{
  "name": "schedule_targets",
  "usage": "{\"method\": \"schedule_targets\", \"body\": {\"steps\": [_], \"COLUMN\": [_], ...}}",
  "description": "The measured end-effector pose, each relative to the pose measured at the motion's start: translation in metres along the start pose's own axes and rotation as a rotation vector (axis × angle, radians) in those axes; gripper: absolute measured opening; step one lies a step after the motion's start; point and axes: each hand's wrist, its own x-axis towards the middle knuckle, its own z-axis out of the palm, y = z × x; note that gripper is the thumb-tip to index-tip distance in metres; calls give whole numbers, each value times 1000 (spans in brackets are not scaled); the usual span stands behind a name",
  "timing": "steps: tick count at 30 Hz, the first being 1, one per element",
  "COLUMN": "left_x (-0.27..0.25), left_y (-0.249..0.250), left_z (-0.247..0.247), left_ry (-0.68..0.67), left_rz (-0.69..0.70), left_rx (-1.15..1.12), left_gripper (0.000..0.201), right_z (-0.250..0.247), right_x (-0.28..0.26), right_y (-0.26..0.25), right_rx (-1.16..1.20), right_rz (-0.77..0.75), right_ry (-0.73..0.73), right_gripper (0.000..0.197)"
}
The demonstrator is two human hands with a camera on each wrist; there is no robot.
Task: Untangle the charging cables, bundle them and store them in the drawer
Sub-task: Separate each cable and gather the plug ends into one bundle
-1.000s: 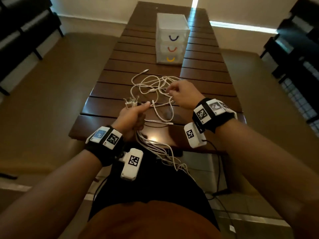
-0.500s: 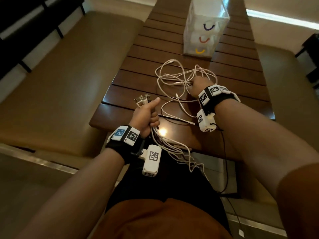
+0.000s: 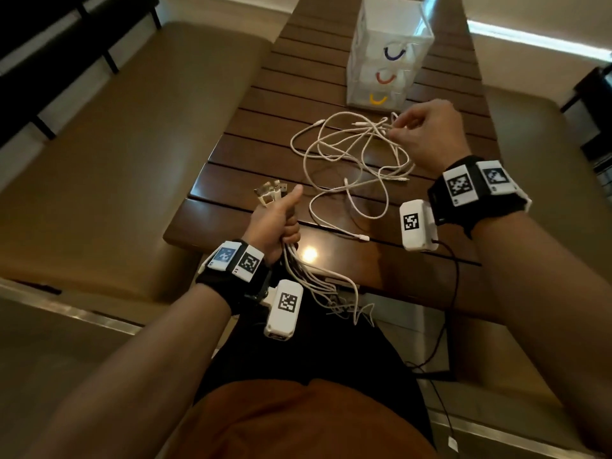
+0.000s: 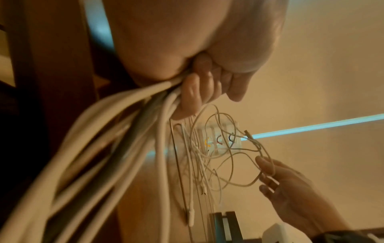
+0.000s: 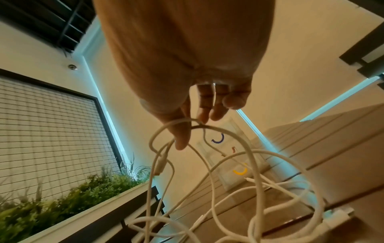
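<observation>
Several white charging cables are in play, and the untangling step is clearly the one in hand. At the near left, the left hand has its fingers clenched round a gathered bunch of cables, thumb up, with the USB plugs sticking out above the fist and the cords trailing down off the near edge of the desk toward the lap. To the right of that fist, the loose tangle lies in loops across the slatted wood, some plug ends free on the surface. Farther right and farther off, the right hand pinches a strand or two between thumb and fingertips at the far right side of the tangle, lifting it slightly; the other fingers hang loosely curled. Just beyond that hand stands the clear three-drawer organiser, its drawers all closed, with blue, red and yellow handles. Bundling and storing look not yet begun. The next move likely calls for drawing the pinched strand clear of the loops without tightening a knot, then passing it to the left fist.
</observation>
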Motion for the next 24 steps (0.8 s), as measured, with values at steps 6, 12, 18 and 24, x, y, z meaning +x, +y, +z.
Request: {"method": "schedule_targets", "body": {"steps": [6, 12, 18, 24], "left_x": [-25, -19, 8, 8], "left_y": [12, 18, 10, 12], "left_z": [52, 89, 73, 65], "left_ry": [-117, -78, 144, 192], "left_rz": [260, 322, 178, 54], "left_rx": [119, 410, 587, 456], "left_gripper": [11, 16, 14, 37], "right_z": [-10, -7, -21, -34], "right_x": [-31, -57, -55, -58], "right_y": [4, -3, 1, 3], "right_rx": [-101, -180, 251, 593], "right_rz": [-146, -347, -100, -7], "right_ry": [-46, -71, 73, 220], "right_gripper": [11, 11, 11, 13]}}
